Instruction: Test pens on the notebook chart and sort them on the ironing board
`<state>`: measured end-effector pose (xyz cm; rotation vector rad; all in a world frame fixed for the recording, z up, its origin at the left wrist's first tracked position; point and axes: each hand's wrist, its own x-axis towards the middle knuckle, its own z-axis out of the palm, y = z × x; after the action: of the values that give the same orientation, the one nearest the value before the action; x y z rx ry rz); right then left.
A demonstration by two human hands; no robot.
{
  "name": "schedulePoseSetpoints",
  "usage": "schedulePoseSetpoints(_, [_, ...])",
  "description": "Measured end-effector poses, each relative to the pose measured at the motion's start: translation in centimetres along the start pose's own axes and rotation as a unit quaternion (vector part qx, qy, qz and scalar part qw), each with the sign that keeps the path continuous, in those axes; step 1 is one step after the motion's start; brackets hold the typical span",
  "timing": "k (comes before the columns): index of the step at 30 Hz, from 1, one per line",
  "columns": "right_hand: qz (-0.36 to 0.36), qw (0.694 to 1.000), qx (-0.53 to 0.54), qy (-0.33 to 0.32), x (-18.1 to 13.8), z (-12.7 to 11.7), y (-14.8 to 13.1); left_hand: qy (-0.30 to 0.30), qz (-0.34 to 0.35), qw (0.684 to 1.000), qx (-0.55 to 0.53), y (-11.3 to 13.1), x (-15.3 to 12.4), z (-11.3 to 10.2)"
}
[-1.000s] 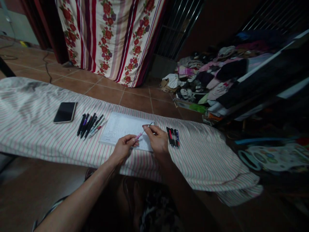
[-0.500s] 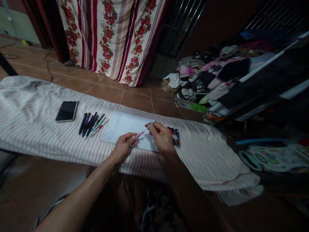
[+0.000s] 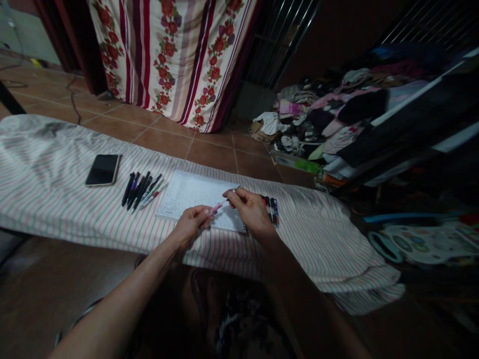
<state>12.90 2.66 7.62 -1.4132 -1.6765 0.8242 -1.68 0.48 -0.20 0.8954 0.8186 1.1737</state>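
Note:
My left hand [image 3: 195,222] is closed around the barrel of a pink pen [image 3: 216,207], held just above an open notebook [image 3: 187,192]. From the pen's far end a thin pale rod [image 3: 225,201], which looks like its refill, runs to my right hand [image 3: 249,207]. The fingertips of that hand pinch the rod's other end, with a small dark tip showing above them. Both hands hang over the notebook's right half and hide part of its page.
Left of the notebook lies a bunch of several pens [image 3: 140,190], and farther left a phone [image 3: 103,170]. More pens [image 3: 271,209] rest beside my right hand. A striped cloth [image 3: 314,239] covers the table. Piled clothes [image 3: 325,109] sit beyond it on the right.
Both hands stay almost in place, still on the pink pen and the rod. The pen's angle and my right fingertips have shifted slightly; the view has moved a little.

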Motion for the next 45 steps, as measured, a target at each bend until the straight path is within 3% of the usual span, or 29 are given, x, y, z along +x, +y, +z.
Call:
schedulePoseSetpoints(5, [0.007, 0.998, 0.056, 0.008, 0.1, -0.1, 0.2, -0.008, 0.006, 0.999, -0.035, 0.3, 0.1, -0.1])
schedulePoseSetpoints(15, [0.040, 0.994, 0.098, 0.042, 0.4, -0.5, 0.7, -0.060, -0.098, 0.974, -0.197, 1.3, -0.4, -0.6])
schedulePoseSetpoints(23, [0.037, 0.991, 0.115, 0.051, 0.5, -0.5, 1.0, -0.099, -0.127, 0.949, -0.271, 1.5, -0.5, -0.9])
schedulePoseSetpoints(32, [0.048, 0.991, 0.119, 0.048, 0.3, -0.6, 0.8, -0.074, -0.099, 0.975, -0.187, 0.9, -0.4, -0.5])
schedulePoseSetpoints(45, [0.042, 0.994, 0.101, 0.017, 0.3, -0.5, 1.2, -0.083, -0.100, 0.970, -0.206, 0.6, -0.2, -0.4])
